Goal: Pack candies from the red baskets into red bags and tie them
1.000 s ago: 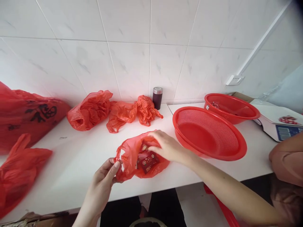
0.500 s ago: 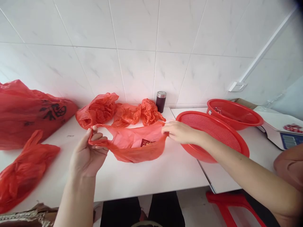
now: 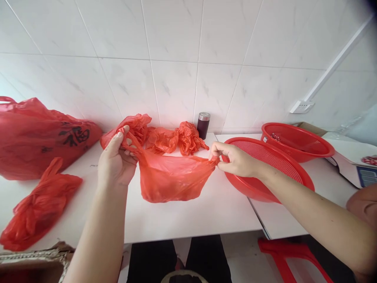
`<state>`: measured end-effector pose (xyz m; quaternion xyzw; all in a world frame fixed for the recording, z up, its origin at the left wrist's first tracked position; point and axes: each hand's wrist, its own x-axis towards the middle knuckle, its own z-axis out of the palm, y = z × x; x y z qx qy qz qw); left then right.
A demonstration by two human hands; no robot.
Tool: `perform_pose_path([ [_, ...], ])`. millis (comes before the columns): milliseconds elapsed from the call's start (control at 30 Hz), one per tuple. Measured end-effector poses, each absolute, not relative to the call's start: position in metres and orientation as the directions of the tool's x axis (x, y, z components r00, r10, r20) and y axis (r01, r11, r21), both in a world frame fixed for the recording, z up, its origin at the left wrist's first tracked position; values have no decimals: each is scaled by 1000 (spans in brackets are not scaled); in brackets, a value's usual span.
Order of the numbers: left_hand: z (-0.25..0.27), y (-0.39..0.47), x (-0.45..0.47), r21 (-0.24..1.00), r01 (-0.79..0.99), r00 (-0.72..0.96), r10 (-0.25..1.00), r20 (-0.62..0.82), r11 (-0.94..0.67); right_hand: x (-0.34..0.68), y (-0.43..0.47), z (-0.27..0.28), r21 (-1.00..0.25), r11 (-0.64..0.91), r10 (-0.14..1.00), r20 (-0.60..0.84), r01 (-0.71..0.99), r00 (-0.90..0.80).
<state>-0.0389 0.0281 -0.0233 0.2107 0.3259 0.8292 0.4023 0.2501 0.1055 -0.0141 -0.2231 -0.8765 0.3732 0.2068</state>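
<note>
A thin red plastic bag (image 3: 176, 181) is stretched level between my two hands, above the white table. My left hand (image 3: 118, 161) is closed around its gathered handle, palm turned up. At the opposite corner my right hand (image 3: 237, 159) pinches the bag's bunched edge between thumb and fingers. The bag's mouth looks drawn nearly flat, and its contents are hidden. Behind it, crumpled red bags (image 3: 161, 139) lie along the wall. To the left rests a knotted red bag (image 3: 44, 208).
A large red bag with black characters (image 3: 53, 145) stands far left. A dark tumbler (image 3: 203, 125) is by the wall. Right are red baskets (image 3: 265, 169), (image 3: 297, 141) and a scale (image 3: 347, 165). Below are a cardboard box (image 3: 35, 259) and a red stool (image 3: 285, 247). Someone's bare skin shows far right.
My left hand has risen and tilted the bag upright. My right hand has shifted right and pulled its corner taut. The dark red printed packet inside is now hidden.
</note>
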Motion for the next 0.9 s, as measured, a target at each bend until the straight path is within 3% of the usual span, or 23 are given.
perform_pose_path([
  [100, -24, 44, -51, 722, -510, -612, 787, 77, -467, 252, 95, -11, -729, 616, 485, 53, 298, -873],
  [200, -27, 59, -66, 781, -468, -614, 788, 49, -413, 254, 92, -11, -503, 759, 456, -44, 414, -889],
  [267, -27, 65, -75, 837, -427, -572, 819, 43, -343, 254, 94, -8, -331, 841, 449, -13, 428, -893],
  [333, -25, 66, -82, 899, -359, -496, 867, 46, -253, 255, 96, -4, -235, 870, 454, 46, 432, -890],
  [467, -15, 56, -90, 997, -61, -255, 966, 37, -54, 253, 103, -2, -247, 852, 516, 242, 462, -822],
  [600, -7, 40, -91, 997, 73, -136, 991, 11, -1, 252, 115, -9, -26, 940, 318, 432, 341, -844],
  [700, -6, 31, -95, 995, 98, -117, 993, -5, 17, 251, 121, -8, 109, 911, 262, 595, 399, -760],
  [833, -9, 20, -109, 1000, 13, -179, 984, -3, 6, 253, 128, 3, 212, 846, 335, 504, 490, -796],
  [900, -10, 16, -115, 998, -54, -177, 984, 24, -34, 254, 131, 11, 153, 814, 445, 455, 560, -771],
])
